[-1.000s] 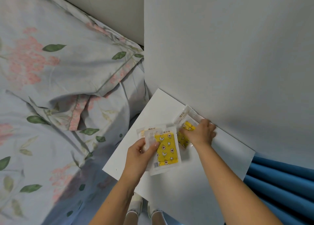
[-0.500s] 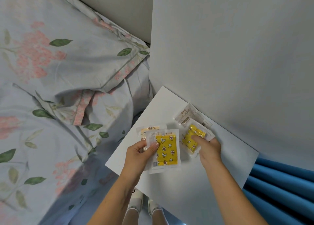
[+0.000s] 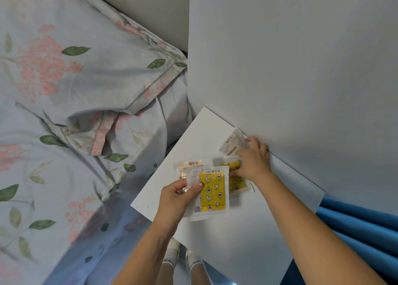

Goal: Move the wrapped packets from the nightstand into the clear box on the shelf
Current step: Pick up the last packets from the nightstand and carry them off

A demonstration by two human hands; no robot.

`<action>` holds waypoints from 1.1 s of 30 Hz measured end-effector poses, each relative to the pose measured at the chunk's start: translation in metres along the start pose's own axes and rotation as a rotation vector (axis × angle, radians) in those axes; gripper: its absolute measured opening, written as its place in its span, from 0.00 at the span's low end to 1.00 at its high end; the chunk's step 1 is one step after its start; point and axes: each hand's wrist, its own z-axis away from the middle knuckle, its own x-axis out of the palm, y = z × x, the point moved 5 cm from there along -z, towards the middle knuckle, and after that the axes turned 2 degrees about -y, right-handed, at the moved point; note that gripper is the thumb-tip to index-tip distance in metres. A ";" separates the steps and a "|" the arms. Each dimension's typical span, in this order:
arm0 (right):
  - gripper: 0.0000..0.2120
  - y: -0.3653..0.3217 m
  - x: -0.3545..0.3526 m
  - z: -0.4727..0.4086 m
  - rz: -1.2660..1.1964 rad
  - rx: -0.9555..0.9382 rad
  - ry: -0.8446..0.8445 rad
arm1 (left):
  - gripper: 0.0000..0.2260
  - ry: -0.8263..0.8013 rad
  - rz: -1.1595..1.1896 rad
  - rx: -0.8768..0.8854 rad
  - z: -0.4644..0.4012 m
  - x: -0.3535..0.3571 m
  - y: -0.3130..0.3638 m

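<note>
While a floral duvet (image 3: 71, 116) in pale blue with pink blossoms and green leaves fills the left side, a matching pillow (image 3: 103, 69) lies above its rumpled edge, close to the white nightstand (image 3: 247, 241) that juts in from the right against a plain pale wall (image 3: 290, 58). Over the nightstand's near-left part the person's left hand (image 3: 175, 198) pinches two wrapped packets together, thumb pressed on top of the front one: a yellow star packet (image 3: 212, 193) with moons and flowers in a clear wrapper, and behind it an orange-labelled packet (image 3: 191, 164) whose upper edge shows. Just right of these, a second yellow packet (image 3: 237, 179) lies on the surface, partly under the right hand (image 3: 254, 162), whose curled fingers reach onto a pale white packet (image 3: 231, 143) lying by the wall; whether they actually grip it cannot be told. Below the nightstand edge two feet in light shoes (image 3: 185, 259) show on the floor, and blue curtain (image 3: 366, 237) folds hang at the far right
</note>
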 end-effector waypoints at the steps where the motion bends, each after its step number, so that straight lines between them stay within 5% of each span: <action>1: 0.24 0.001 0.003 0.000 -0.011 0.009 -0.009 | 0.05 0.001 0.002 0.002 0.000 0.000 0.000; 8: 0.19 0.004 0.010 0.004 -0.213 0.021 0.000 | 0.06 -0.005 0.036 0.012 0.002 0.002 0.000; 15: 0.23 -0.008 0.006 -0.001 0.021 -0.080 0.005 | 0.05 0.019 0.044 0.021 0.005 0.003 -0.004; 33: 0.09 -0.044 0.035 0.089 -0.986 -0.094 -0.155 | 0.08 0.317 0.183 0.141 0.053 -0.087 -0.016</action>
